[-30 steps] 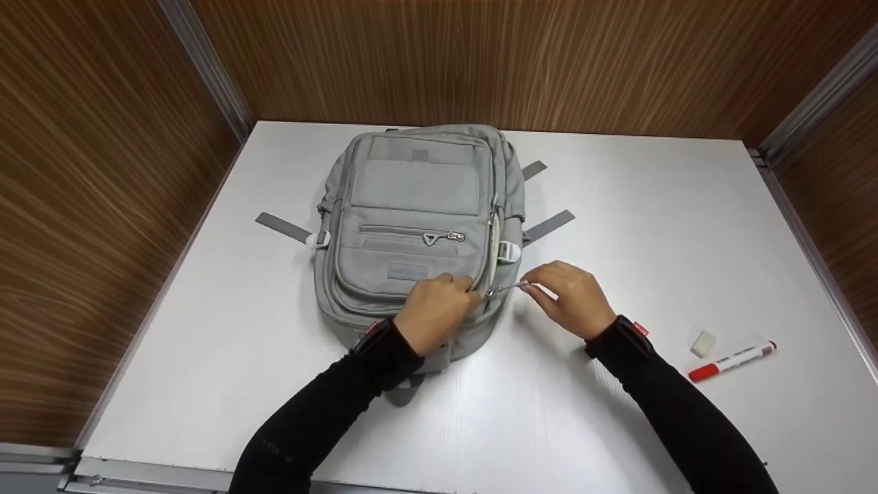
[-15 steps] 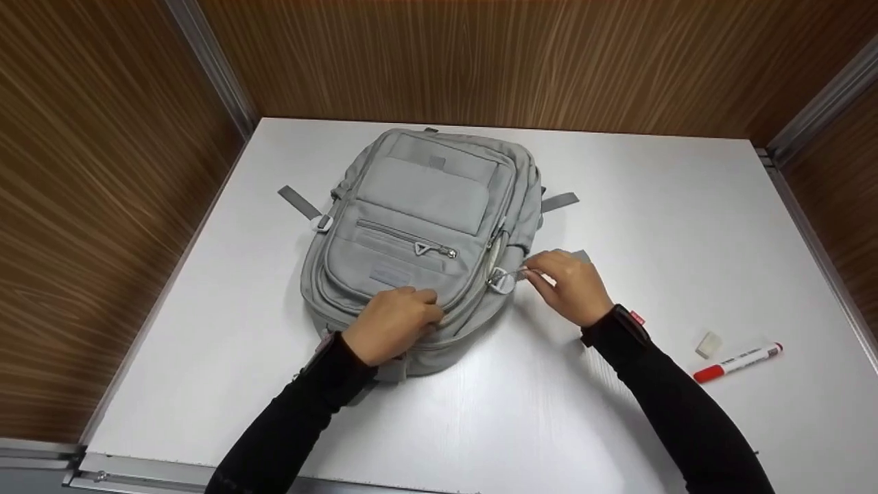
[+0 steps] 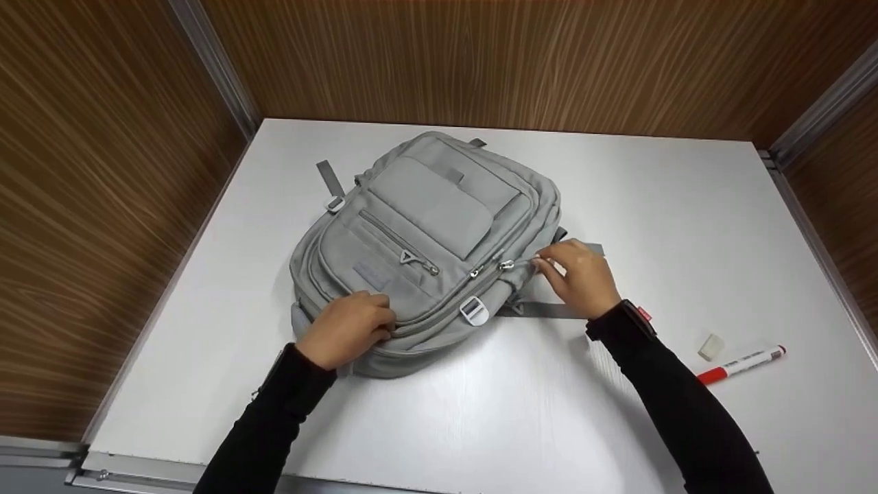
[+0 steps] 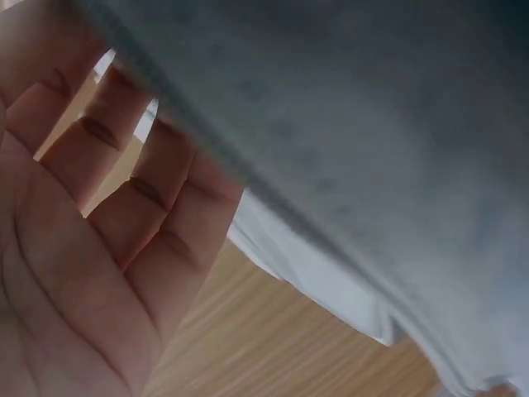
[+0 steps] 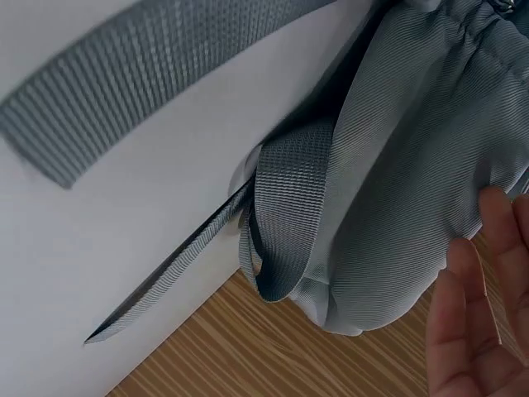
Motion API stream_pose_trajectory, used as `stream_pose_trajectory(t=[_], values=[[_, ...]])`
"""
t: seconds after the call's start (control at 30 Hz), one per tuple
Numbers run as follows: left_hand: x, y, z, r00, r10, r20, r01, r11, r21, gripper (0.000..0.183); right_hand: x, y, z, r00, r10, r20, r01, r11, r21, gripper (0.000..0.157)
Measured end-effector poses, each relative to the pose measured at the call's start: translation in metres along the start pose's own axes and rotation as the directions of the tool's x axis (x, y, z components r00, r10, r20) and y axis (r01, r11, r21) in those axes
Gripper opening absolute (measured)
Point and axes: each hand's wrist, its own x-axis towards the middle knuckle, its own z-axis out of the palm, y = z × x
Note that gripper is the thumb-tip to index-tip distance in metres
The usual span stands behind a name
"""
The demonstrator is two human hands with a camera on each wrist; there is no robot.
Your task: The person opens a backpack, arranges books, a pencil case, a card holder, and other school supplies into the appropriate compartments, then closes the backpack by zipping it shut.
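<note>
A grey backpack (image 3: pixel 429 206) lies slanted on the white table, front panel up, its top toward the back right. At its lower left edge my left hand (image 3: pixel 348 328) grips the fabric; in the left wrist view the fingers (image 4: pixel 178 215) bend behind that edge. My right hand (image 3: pixel 584 280) pinches the end of a zipper pull (image 3: pixel 523 261) by the bag's right side, drawn taut from its metal slider. A second slider (image 3: pixel 476 272) sits close by on the same side. The right wrist view shows the side pocket (image 5: pixel 413 190) beside the fingers, with the pull out of sight.
An eraser (image 3: pixel 711 347) and a red-capped white marker (image 3: pixel 744 363) lie to the right, near the right forearm. A webbing strap (image 3: pixel 549 311) and a white buckle (image 3: pixel 474 311) stick out along the bag's right side. Wood-grain panels (image 3: pixel 480 62) enclose the table.
The backpack has turned clockwise. My left hand has shifted left and down with its lower edge. The pulled slider has travelled up the side, and the pale gap in the zipper has closed.
</note>
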Motion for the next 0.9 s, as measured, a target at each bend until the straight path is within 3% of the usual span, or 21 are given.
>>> stream_pose_trajectory(t=[0.13,0.3,0.37,0.43,0.5,0.57,0.67,0.77,0.9], values=[[-0.002,-0.003,0.004,0.999,-0.003,-0.041,0.003,1.0,0.008,0.008,-0.002,0.0,-0.001,1.0,0.01,0.004,-0.01,1.0,0.02,0.01],[-0.012,-0.008,0.004,0.993,-0.012,-0.12,0.006,0.999,-0.054,0.006,-0.004,0.0,0.003,0.999,0.028,0.035,-0.03,0.998,0.062,0.011],[-0.021,-0.013,0.002,0.985,-0.061,-0.16,0.052,0.997,-0.065,0.017,-0.005,0.0,0.005,0.998,0.034,0.045,-0.037,0.997,0.073,0.014],[-0.031,-0.018,0.0,0.972,-0.154,-0.178,0.143,0.987,-0.074,0.036,-0.005,0.0,0.006,0.998,0.042,0.037,-0.045,0.996,0.077,0.018],[-0.04,-0.022,0.0,0.949,-0.275,-0.155,0.265,0.96,-0.086,0.06,-0.004,-0.001,0.006,0.999,0.047,0.008,-0.047,0.996,0.077,0.021],[-0.047,-0.026,0.002,0.919,-0.385,-0.09,0.374,0.92,-0.114,0.08,-0.001,-0.001,0.007,0.999,0.04,-0.013,-0.039,0.996,0.084,0.022],[-0.052,-0.03,0.008,0.882,-0.471,0.019,0.467,0.866,-0.18,0.097,0.004,-0.004,0.009,1.0,0.009,-0.019,-0.008,0.997,0.081,0.02],[-0.052,-0.032,0.013,0.876,-0.477,0.071,0.48,0.847,-0.228,0.103,0.011,-0.01,0.013,1.0,-0.014,0.007,0.013,0.998,0.064,0.023],[-0.051,-0.032,0.014,0.887,-0.454,0.08,0.46,0.861,-0.219,0.108,0.021,-0.018,0.017,0.998,-0.025,0.057,0.023,0.999,0.047,0.026]])
